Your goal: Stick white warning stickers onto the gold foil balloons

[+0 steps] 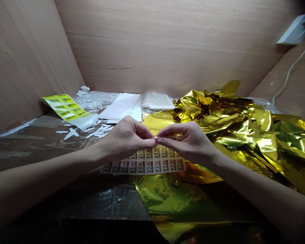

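Observation:
My left hand (128, 137) and my right hand (190, 140) meet at the middle of the view, thumbs and forefingers pinched together. Between the fingertips is a thin, pale, small item, too small to name. Below the hands lies a sheet of stickers (148, 166) printed with CE marks and red circles, its upper part partly hidden by the fingers. Under it, a flat gold foil piece (178, 200) hangs over the table's front edge, with a small tab showing just below the sheet.
Crumpled gold foil (234, 125) is heaped on the right. Yellow labels (67, 106), white scraps (71, 133), white papers (123, 105) and a clear plastic packet (157, 101) lie towards the back. Wooden panels (162, 44) enclose the table (27, 145); a cable (289, 71) hangs at right.

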Tool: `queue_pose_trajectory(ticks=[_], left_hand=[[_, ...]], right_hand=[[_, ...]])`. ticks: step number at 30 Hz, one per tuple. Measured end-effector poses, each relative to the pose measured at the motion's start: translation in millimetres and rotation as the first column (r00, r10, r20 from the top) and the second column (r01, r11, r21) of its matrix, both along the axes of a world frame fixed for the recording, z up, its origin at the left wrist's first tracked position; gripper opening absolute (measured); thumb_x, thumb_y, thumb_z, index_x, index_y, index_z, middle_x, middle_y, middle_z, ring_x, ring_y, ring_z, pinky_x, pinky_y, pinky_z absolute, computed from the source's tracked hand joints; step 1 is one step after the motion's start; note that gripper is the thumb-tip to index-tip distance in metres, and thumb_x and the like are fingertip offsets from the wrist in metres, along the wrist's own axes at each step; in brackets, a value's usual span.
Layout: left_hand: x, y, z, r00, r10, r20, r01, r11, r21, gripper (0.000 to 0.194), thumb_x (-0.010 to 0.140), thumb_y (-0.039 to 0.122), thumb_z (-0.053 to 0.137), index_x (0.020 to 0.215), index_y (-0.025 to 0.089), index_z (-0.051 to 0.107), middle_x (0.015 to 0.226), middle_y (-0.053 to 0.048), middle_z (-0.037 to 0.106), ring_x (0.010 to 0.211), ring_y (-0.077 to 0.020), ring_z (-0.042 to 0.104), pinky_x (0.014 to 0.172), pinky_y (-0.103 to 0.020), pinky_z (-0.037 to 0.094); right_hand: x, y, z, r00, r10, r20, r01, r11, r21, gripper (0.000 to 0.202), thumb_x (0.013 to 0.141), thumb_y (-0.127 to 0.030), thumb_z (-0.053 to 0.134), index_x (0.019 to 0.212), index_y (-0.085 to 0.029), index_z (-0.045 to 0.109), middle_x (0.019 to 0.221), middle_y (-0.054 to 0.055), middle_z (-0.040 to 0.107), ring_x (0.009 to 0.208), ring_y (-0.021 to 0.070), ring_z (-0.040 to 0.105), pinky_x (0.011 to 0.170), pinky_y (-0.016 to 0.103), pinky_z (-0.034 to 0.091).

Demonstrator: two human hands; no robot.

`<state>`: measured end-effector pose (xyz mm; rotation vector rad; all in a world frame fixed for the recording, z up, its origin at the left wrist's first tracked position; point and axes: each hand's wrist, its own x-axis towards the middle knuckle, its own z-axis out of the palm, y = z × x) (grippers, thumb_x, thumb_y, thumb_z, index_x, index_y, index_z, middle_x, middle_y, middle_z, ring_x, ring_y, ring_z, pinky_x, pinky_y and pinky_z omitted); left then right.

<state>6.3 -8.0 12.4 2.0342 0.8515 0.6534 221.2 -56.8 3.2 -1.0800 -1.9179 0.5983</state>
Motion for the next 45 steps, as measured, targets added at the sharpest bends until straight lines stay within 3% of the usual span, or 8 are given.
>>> queue_pose_trajectory(ticks=[6,11,24,28,35,39,41,45], left_hand=[[0,0,2.3,0.998,0.029,0.048,-0.029,1.000,-0.005,0.013,0.075,0.027,0.080,0.078,0.015,0.083,0.064,-0.003,0.072,0.054,-0.0099,0.056,0.047,-0.020,0.038],[-2,2,2.0,0.998,0.044,0.043,-0.045,0.999,0.026,0.018,0.076,0.033,0.081,0.079,0.015,0.083,0.061,-0.002,0.071,0.052,-0.0085,0.053,0.045,-0.018,0.035],[1,-2,6.1,1.000,0.018,-0.007,-0.018,1.000,0.021,0.021,0.080,0.034,0.075,0.078,0.014,0.081,0.067,-0.005,0.073,0.056,-0.0106,0.056,0.048,-0.020,0.038],[2,-3,10.0,0.999,0.007,-0.038,-0.006,1.000,0.021,0.022,0.080,0.034,0.074,0.075,0.014,0.080,0.061,-0.002,0.067,0.051,-0.0080,0.047,0.045,-0.019,0.031],[1,1,9.2,0.991,-0.083,-0.107,0.082,0.997,-0.016,0.028,0.083,0.037,0.071,0.070,0.013,0.076,0.051,0.004,0.043,0.047,-0.0062,0.029,0.042,-0.021,0.017],[0,3,7.1,0.988,-0.109,-0.112,0.105,0.994,-0.040,0.028,0.083,0.039,0.071,0.075,0.013,0.077,0.055,0.003,0.047,0.049,-0.0068,0.031,0.043,-0.021,0.019],[0,3,7.1,0.986,-0.101,-0.135,0.097,0.995,-0.037,0.029,0.084,0.040,0.069,0.078,0.013,0.077,0.057,0.003,0.048,0.050,-0.0075,0.033,0.044,-0.022,0.021],[0,4,6.6,0.972,-0.129,-0.194,0.130,0.991,-0.007,0.036,0.088,0.042,0.064,0.070,0.012,0.071,0.055,0.005,0.037,0.051,-0.0078,0.027,0.045,-0.023,0.018]], right_hand=[[-3,-3,2.8,1.000,0.000,0.013,0.000,1.000,-0.009,0.016,0.086,-0.033,0.075,0.090,-0.018,0.081,0.087,0.005,0.080,0.080,0.0203,0.074,0.075,0.032,0.060],[-3,-3,1.4,0.998,0.007,-0.070,-0.009,1.000,-0.024,0.018,0.086,-0.034,0.075,0.089,-0.017,0.078,0.086,0.006,0.078,0.078,0.0184,0.072,0.073,0.030,0.058],[-1,-3,2.8,0.997,-0.041,0.068,0.037,0.998,0.059,0.017,0.091,-0.031,0.068,0.085,-0.017,0.076,0.076,0.002,0.073,0.070,0.0147,0.064,0.064,0.026,0.048],[0,-3,3.0,0.992,-0.055,0.110,0.048,0.997,0.062,0.021,0.092,-0.033,0.066,0.083,-0.017,0.075,0.072,0.001,0.070,0.066,0.0135,0.061,0.061,0.026,0.043],[-1,-2,2.8,0.977,-0.076,0.198,0.053,0.992,0.116,0.023,0.094,-0.030,0.061,0.079,-0.017,0.073,0.066,-0.001,0.067,0.060,0.0108,0.054,0.059,0.025,0.039],[0,-1,2.2,0.968,-0.095,0.232,0.063,0.988,0.145,0.024,0.094,-0.028,0.060,0.078,-0.016,0.073,0.065,-0.001,0.068,0.058,0.0101,0.054,0.058,0.025,0.039],[1,0,2.9,0.961,-0.093,0.262,0.050,0.985,0.166,0.022,0.094,-0.029,0.061,0.082,-0.017,0.075,0.069,0.000,0.071,0.061,0.0109,0.058,0.061,0.026,0.041],[4,2,9.4,0.933,-0.086,0.350,0.006,0.975,0.223,0.018,0.092,-0.031,0.065,0.099,-0.019,0.077,0.090,0.003,0.078,0.078,0.0159,0.069,0.073,0.029,0.047]])
